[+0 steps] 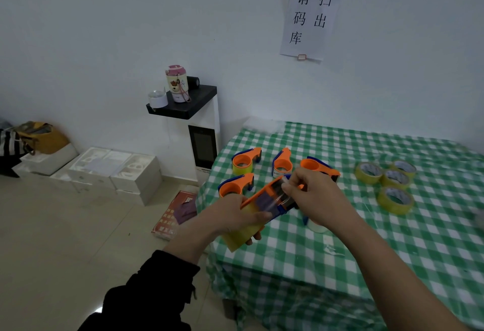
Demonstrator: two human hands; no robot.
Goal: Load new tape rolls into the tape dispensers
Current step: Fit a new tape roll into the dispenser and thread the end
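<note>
**Both hands on one dispenser at the bench edge**

A black sleeve (157, 286) covers the left forearm; the right forearm is bare and reaches in from the lower right. The left hand (230, 215) is turned palm-in, its grip closed round an orange dispenser (264, 197) with a blue front. The thumb lies over the top and the fingers curl under the yellow roll (241, 236) seated in it. The dispenser is held tilted in the air over the near left corner of the bench (340, 252), nose up and to the right. The right hand (314, 194) meets it at the nose, its grip a tight pinch of thumb and fingertips on the clear tape end (281, 198). Just under the right wrist a white roll (317, 227) stands on the green-and-white check cloth.

Beyond the hands four more orange dispensers (246, 160) lie in a loose cluster, each with a roll in it. Four loose yellow rolls (395, 199) lie flat, well apart to the right; their core printing is too small to read.

On the floor to the left are a red box (172, 213) with unreadable writing and white boxes (112, 168). Farther back a pink-lidded cup (176, 83) stands on a black shelf (183, 108). A paper sign (311, 16) on the wall reads 请扫码出库.
</note>
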